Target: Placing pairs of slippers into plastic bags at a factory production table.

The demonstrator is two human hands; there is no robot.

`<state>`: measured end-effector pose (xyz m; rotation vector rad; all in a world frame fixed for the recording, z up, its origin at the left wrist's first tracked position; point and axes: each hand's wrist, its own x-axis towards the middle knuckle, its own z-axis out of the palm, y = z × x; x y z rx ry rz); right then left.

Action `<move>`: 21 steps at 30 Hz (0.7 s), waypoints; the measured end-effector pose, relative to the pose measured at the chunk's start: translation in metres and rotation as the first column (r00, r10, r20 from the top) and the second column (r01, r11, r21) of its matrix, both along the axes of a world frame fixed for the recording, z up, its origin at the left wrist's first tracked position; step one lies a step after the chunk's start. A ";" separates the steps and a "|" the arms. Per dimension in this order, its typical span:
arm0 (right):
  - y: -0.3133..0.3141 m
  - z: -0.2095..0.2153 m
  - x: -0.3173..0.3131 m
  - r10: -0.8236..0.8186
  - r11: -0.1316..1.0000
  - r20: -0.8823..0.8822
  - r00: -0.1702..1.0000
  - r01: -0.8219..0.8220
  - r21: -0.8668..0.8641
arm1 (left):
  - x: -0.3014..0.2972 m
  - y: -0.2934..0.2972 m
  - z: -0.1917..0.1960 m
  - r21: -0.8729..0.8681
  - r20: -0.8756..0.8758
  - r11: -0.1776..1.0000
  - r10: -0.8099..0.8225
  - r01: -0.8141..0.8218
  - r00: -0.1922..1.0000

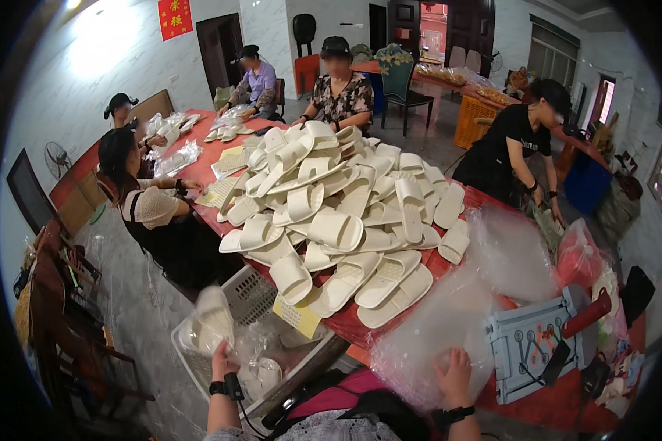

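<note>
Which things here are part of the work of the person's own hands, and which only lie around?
In use:
left hand holding a bagged pair of slippers over the white basket
right hand on the stack of clear bags
slipper pile

Lying about:
grey sealing machine
yellow slips
orange crate

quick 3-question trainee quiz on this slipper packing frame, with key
1. What does the left hand hold over the white basket?
2. True or false: the right hand rests on the stack of clear plastic bags.
3. What fills the middle of the red table? A) boxes B) pile of white slippers C) bottles

Key:
1. A bagged pair of slippers.
2. True.
3. B.
</note>
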<state>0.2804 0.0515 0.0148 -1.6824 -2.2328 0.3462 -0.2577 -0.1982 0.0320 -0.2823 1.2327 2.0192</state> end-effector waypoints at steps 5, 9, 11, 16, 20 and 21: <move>-0.004 -0.007 0.008 -0.008 1.000 0.064 0.998 0.007 0.004 | -0.013 -0.020 -0.078 -0.516 0.102 0.835 -0.161 0.191 0.982; -0.003 -0.022 0.006 0.020 1.000 0.077 0.997 -0.022 0.020 | -0.027 0.053 -0.069 -0.853 -0.474 0.426 -0.394 -0.300 0.788; -0.006 -0.028 0.001 -0.005 0.998 0.150 0.989 -0.005 0.065 | -0.028 0.108 -0.032 -0.645 -0.763 0.624 -0.494 -0.441 0.416; -0.011 -0.020 -0.008 0.010 0.999 0.128 0.992 -0.016 0.050 | -0.027 0.214 0.042 -0.492 -0.799 0.780 -0.581 -0.386 -0.156; -0.013 -0.031 -0.006 0.008 1.000 0.122 0.992 -0.007 -0.007 | -0.013 0.264 0.069 -0.726 -0.621 0.611 -0.780 -0.316 -0.080; -0.016 -0.032 -0.005 -0.012 1.000 0.124 0.992 0.012 0.005 | -0.006 0.274 0.077 -0.775 -0.575 0.574 -0.814 -0.264 -0.083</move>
